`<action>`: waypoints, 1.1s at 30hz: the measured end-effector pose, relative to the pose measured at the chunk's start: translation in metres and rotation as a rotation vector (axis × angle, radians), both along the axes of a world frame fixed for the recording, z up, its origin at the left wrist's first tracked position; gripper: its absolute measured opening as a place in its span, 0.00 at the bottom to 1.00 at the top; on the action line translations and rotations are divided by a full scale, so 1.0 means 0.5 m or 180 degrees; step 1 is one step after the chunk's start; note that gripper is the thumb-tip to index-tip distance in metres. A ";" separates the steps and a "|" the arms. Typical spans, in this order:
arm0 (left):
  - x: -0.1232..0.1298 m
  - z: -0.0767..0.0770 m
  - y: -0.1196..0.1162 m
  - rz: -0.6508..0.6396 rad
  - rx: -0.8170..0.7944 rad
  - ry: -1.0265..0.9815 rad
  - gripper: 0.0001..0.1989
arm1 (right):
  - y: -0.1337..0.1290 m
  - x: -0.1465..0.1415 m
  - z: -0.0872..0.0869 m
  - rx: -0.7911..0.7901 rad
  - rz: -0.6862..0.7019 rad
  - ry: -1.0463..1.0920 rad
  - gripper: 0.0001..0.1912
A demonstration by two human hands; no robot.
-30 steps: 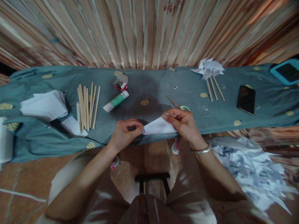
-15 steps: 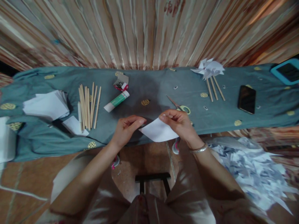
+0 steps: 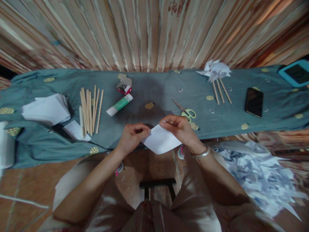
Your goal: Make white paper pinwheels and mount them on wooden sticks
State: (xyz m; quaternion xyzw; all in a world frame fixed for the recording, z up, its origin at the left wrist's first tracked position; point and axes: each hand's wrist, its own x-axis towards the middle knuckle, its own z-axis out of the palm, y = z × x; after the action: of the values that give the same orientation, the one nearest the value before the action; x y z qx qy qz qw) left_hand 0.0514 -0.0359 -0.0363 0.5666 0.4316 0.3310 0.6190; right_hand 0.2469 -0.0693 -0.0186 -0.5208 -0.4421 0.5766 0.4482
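Observation:
A white sheet of paper point(image 3: 160, 140) is held up at the near edge of the cloth-covered table, between both hands. My left hand point(image 3: 135, 135) pinches its left corner between thumb and fingers. At its upper corner, my right hand point(image 3: 177, 127) grips the sheet the same way. Green-handled scissors point(image 3: 189, 113) lie open just beyond my right hand. A green and white glue stick point(image 3: 119, 105) rests farther off, beyond my left hand, touching or close to a small open box of metal pins point(image 3: 124, 87).
Wooden sticks point(image 3: 89, 111) and stacked white paper point(image 3: 47, 109) are at the left. Paper pinwheels point(image 3: 216, 70) on sticks, a black phone point(image 3: 254, 102) and a blue-framed device point(image 3: 296, 73) lie right. A pile of folded paper point(image 3: 260, 174) sits below the table's right side.
Both hands have shifted slightly with the paper, which is lower, a little farther left and shows more of its face. More of the scissors' handles is visible.

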 end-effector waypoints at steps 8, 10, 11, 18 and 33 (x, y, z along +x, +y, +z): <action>-0.012 0.004 0.002 0.0069 0.0017 -0.0016 0.07 | 0.005 0.023 0.007 -0.0082 -0.0336 0.0064 0.15; -0.018 0.004 0.005 0.0136 -0.0002 0.0012 0.07 | 0.007 0.035 0.009 -0.0083 -0.0481 0.0061 0.16; -0.021 0.004 0.007 0.0171 -0.0016 0.0019 0.08 | 0.008 0.041 0.010 -0.0065 -0.0572 0.0057 0.17; -0.018 0.001 0.009 0.0369 -0.0104 -0.0088 0.18 | 0.014 0.047 0.005 -0.0081 -0.0878 0.0162 0.17; -0.009 -0.050 0.033 0.0812 -0.0364 -0.0514 0.37 | -0.004 0.024 -0.029 0.1945 -0.0119 -0.2726 0.24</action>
State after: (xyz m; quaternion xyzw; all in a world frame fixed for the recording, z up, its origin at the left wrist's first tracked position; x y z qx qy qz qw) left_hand 0.0468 -0.0194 -0.0614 0.4425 0.4670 0.4262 0.6359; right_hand 0.2589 -0.0712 -0.0333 -0.5631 -0.7242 0.1488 0.3691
